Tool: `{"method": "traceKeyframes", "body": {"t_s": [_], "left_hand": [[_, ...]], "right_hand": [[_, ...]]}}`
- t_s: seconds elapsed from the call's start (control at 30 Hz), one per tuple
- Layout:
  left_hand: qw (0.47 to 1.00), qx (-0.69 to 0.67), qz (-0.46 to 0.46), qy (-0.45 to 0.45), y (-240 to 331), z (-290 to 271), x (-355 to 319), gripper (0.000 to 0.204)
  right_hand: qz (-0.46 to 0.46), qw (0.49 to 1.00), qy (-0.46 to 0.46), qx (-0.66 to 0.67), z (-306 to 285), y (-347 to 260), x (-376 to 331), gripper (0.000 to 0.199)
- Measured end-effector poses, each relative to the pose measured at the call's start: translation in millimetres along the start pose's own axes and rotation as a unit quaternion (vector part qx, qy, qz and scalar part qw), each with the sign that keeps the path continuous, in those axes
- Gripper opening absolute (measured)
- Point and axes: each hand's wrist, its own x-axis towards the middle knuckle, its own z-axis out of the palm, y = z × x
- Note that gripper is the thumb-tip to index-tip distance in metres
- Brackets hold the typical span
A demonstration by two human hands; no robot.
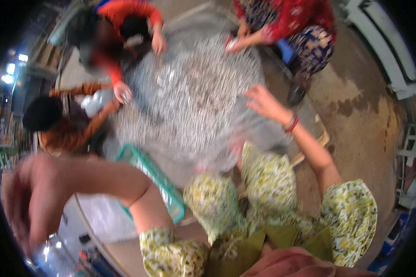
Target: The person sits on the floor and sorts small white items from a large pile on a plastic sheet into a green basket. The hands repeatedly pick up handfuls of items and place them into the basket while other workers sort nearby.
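Observation:
A broad heap of small, slender silvery pieces (185, 101) lies spread over a grey sheet (282, 134) on the ground; their exact kind is too small to tell. Over the heap's right edge hovers my right hand (266, 106), fingers apart and holding nothing visible, a red bracelet on its wrist. My left hand (25, 198) is raised far out to the left, smeared by motion. Just beneath its fingers is a shiny, clear-looking object (55, 256); whether I grip it is unclear. A green plastic basket (164, 191) sits between my left arm and my knees.
Across the heap, a person in red (305, 21) and a person in orange (134, 18) reach into it. Another person in brown (67, 134) sits at the left. A white sack-like thing (108, 217) lies beside the basket. A pale metal frame (383, 46) stands far right.

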Motion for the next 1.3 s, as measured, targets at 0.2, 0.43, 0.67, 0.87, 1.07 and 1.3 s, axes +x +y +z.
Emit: {"method": "traceKeyframes", "body": {"t_s": [0.2, 0.43, 0.67, 0.87, 1.07, 1.3], "left_hand": [[0.770, 0.447, -0.266, -0.369, 97, -117, -127, 0.036], [0.490, 0.563, -0.466, -0.475, 238, -252, -186, 0.019], [0.204, 0.516, -0.567, -0.609, 275, -329, -231, 0.020], [0.172, 0.514, -0.613, -0.575, 220, -376, -300, 0.022], [0.188, 0.517, -0.570, -0.611, 206, -380, -343, 0.015], [0.265, 0.476, -0.818, -0.185, 214, -368, -329, 0.020]], "right_hand": [[0.084, 0.988, -0.100, 0.078, 32, -49, 14, 0.038], [0.126, 0.947, -0.253, 0.152, 112, -47, 47, 0.039], [0.069, 0.948, -0.301, 0.076, 207, -27, 95, 0.062], [0.020, 0.934, -0.351, -0.057, 249, -25, 116, 0.075], [-0.034, 0.956, -0.283, 0.068, 243, -3, 113, 0.020], [0.283, 0.893, -0.203, 0.284, 216, 12, 98, 0.018]]}}
